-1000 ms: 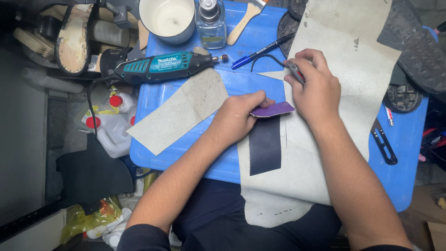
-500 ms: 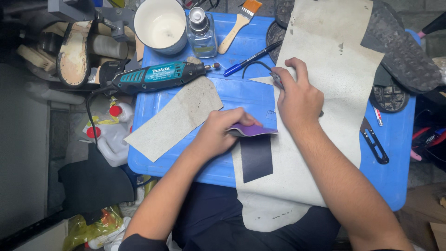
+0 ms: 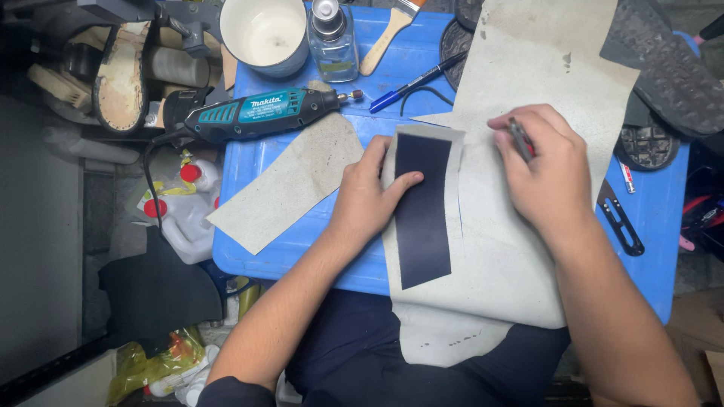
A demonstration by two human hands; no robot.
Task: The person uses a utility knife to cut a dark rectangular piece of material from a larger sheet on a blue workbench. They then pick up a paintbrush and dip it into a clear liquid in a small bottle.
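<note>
Hands first: my left hand lies flat, fingers spread, pressing the left edge of the dark strip, thumb tip on it. My right hand is curled, pinching a thin pen-like tool just right of the strip's top.

I take the strip as landmark. It lies upright on the grey sheet, which drapes over the blue desk and off its near edge.

Risks, as I judge them: only the strip's left side is held, so if my left hand lifts or slides, the strip could skew on the sheet, and any line traced around it would go crooked. The sheet's overhang may pull it toward my lap. The tool tip sits near my left fingertips, so a slip could nick them.

Counting, from far left of the strip:
- one shoe sole, off the desk
- one white jug below it
- one rotary tool, upper left of the strip
- one loose grey offcut, just left of my left hand
- one cup
- one glass bottle
- one brush
- one blue pen above the strip
- one snips, right of my right hand
- one dark tread sole, upper right
</note>
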